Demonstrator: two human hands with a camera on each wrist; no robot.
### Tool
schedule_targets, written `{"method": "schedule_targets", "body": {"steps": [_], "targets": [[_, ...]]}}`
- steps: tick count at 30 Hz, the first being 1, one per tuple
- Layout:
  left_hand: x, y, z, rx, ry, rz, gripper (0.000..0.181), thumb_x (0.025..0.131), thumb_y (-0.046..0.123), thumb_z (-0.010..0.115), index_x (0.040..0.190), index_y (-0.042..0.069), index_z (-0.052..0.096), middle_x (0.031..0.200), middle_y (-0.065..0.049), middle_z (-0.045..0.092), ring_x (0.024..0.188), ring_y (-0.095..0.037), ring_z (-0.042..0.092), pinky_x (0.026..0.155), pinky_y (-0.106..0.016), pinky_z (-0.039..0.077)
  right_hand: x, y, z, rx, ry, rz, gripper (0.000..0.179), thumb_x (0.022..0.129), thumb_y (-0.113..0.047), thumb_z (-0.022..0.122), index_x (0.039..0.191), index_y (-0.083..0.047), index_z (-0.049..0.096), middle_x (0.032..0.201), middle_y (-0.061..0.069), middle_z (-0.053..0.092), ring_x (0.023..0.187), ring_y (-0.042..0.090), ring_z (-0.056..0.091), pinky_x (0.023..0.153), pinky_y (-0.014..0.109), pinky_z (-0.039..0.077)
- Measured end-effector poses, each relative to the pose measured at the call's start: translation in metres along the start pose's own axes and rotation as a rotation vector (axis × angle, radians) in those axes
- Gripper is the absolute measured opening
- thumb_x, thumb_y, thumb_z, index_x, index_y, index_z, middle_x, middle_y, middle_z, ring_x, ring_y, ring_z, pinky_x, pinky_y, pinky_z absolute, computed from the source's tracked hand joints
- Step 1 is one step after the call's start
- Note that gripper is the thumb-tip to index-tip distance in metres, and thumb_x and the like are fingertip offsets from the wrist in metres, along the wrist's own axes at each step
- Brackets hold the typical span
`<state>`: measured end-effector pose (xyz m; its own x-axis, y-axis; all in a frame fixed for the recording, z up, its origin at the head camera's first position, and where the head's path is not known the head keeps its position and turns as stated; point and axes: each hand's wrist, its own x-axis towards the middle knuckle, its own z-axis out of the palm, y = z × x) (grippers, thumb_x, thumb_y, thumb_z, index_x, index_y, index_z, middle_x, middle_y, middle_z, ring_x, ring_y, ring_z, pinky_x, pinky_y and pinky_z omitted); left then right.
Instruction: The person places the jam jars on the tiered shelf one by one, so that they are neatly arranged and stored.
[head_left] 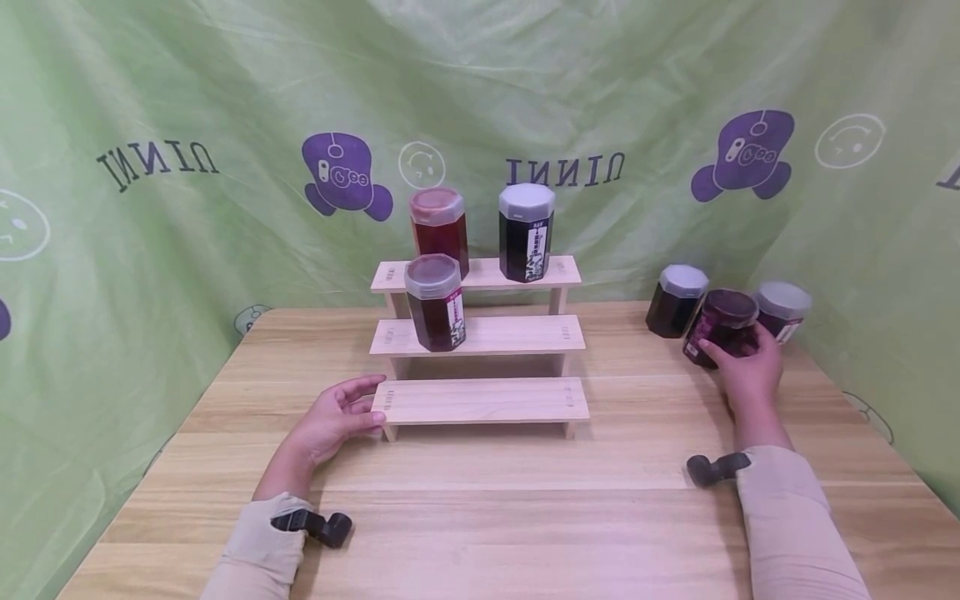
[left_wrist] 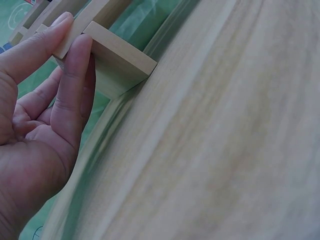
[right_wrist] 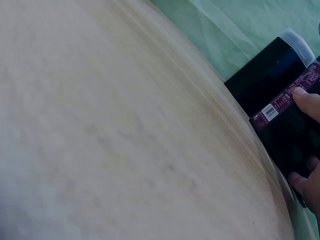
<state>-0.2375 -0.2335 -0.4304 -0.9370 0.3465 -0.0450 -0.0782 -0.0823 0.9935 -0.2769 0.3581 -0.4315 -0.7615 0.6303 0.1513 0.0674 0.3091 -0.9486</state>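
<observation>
My left hand point(head_left: 333, 423) pinches the left end of the lowest step of a three-tier wooden stand point(head_left: 480, 402). In the left wrist view its thumb and forefinger meet at the corner of the board point(left_wrist: 122, 52). At the far right, my right hand point(head_left: 752, 371) grips a dark octagonal jar point(head_left: 729, 308) with a purplish lid. The right wrist view has its thumb against the jar's purple label point(right_wrist: 287, 100). Close on either side stand a dark jar with a whitish lid point(head_left: 677, 302) and another pale-lidded jar point(head_left: 783, 302), partly hidden.
A red jar point(head_left: 440, 237) and a dark, white-lidded jar point(head_left: 527, 233) stand on the top step. Another dark jar point(head_left: 435, 304) is at the middle step's left. The wooden table point(head_left: 525, 517) backs onto a green printed curtain point(head_left: 600, 75).
</observation>
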Motion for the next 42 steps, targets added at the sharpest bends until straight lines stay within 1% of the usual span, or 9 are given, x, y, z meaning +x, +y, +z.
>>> {"method": "schedule_targets", "body": {"steps": [5,9,14,18,21,24,31,37,42], "targets": [[0.0,0.0,0.0,-0.001,-0.001,0.005,0.08,0.08,-0.012,0.07,0.146,-0.014,0.024,0.126,-0.011,0.053,0.097,-0.019,0.067,0.076,-0.034,0.061,-0.001,0.0,0.001,0.02,-0.003,-0.013,0.08,0.08,-0.019,0.081,0.149,-0.016,0.04,0.146,0.013,0.045,0.13,0.02,0.045,0.111,0.026,0.036],[0.0,0.0,0.0,-0.002,0.007,-0.002,0.079,0.08,-0.013,0.07,0.146,-0.013,0.026,0.127,-0.011,0.053,0.097,-0.019,0.067,0.075,-0.035,0.062,-0.002,0.0,0.001,0.04,-0.014,-0.012,0.082,0.079,-0.018,0.082,0.149,-0.016,0.04,0.147,0.013,0.045,0.131,0.018,0.046,0.111,0.025,0.037],[0.0,0.0,0.0,-0.006,0.018,-0.018,0.078,0.079,-0.013,0.07,0.145,-0.011,0.029,0.131,-0.015,0.051,0.099,-0.02,0.067,0.076,-0.035,0.061,-0.005,0.0,0.002,0.016,-0.022,-0.003,0.083,0.075,-0.02,0.086,0.147,-0.018,0.045,0.142,0.013,0.051,0.124,0.013,0.051,0.107,0.023,0.041],[0.0,0.0,0.001,0.003,0.014,-0.008,0.076,0.08,-0.013,0.069,0.145,-0.012,0.028,0.13,-0.015,0.051,0.1,-0.02,0.066,0.077,-0.036,0.061,-0.008,-0.001,0.002,0.016,-0.017,-0.004,0.083,0.073,-0.02,0.087,0.146,-0.016,0.046,0.141,0.014,0.052,0.123,0.014,0.052,0.106,0.024,0.042],[-0.001,0.001,0.001,0.005,0.019,-0.012,0.077,0.08,-0.013,0.069,0.145,-0.011,0.029,0.129,-0.013,0.052,0.1,-0.019,0.066,0.078,-0.036,0.061,-0.01,-0.001,0.002,0.046,-0.022,0.006,0.086,0.074,-0.017,0.087,0.147,-0.014,0.042,0.146,0.012,0.047,0.13,0.014,0.047,0.109,0.023,0.039],[-0.001,0.001,0.001,0.004,0.018,-0.013,0.077,0.08,-0.013,0.07,0.145,-0.011,0.029,0.128,-0.013,0.052,0.099,-0.02,0.066,0.077,-0.036,0.061,-0.011,-0.002,0.002,0.079,-0.029,0.011,0.087,0.073,-0.014,0.087,0.147,-0.014,0.042,0.148,0.011,0.045,0.132,0.014,0.045,0.11,0.023,0.037],[-0.002,0.002,0.002,-0.003,0.023,-0.015,0.076,0.08,-0.014,0.069,0.145,-0.011,0.029,0.128,-0.012,0.054,0.099,-0.02,0.067,0.077,-0.037,0.061,-0.012,-0.005,0.003,0.152,-0.02,0.016,0.087,0.068,-0.006,0.089,0.144,-0.018,0.048,0.142,0.01,0.051,0.125,0.012,0.052,0.108,0.023,0.04],[-0.002,0.002,0.002,-0.002,0.021,-0.013,0.074,0.081,-0.015,0.067,0.145,-0.012,0.029,0.13,-0.018,0.051,0.098,-0.02,0.067,0.077,-0.036,0.061,-0.013,-0.005,0.004,0.159,0.0,0.02,0.086,0.065,-0.003,0.09,0.141,-0.018,0.052,0.139,0.008,0.054,0.121,0.01,0.053,0.106,0.021,0.042],[-0.002,0.002,0.002,0.004,0.019,-0.017,0.075,0.081,-0.014,0.067,0.145,-0.012,0.029,0.132,-0.019,0.05,0.099,-0.02,0.066,0.077,-0.036,0.061,-0.016,-0.009,0.006,0.217,0.009,0.022,0.084,0.063,0.0,0.09,0.138,-0.018,0.055,0.134,0.007,0.058,0.116,0.01,0.056,0.103,0.02,0.044]]}}
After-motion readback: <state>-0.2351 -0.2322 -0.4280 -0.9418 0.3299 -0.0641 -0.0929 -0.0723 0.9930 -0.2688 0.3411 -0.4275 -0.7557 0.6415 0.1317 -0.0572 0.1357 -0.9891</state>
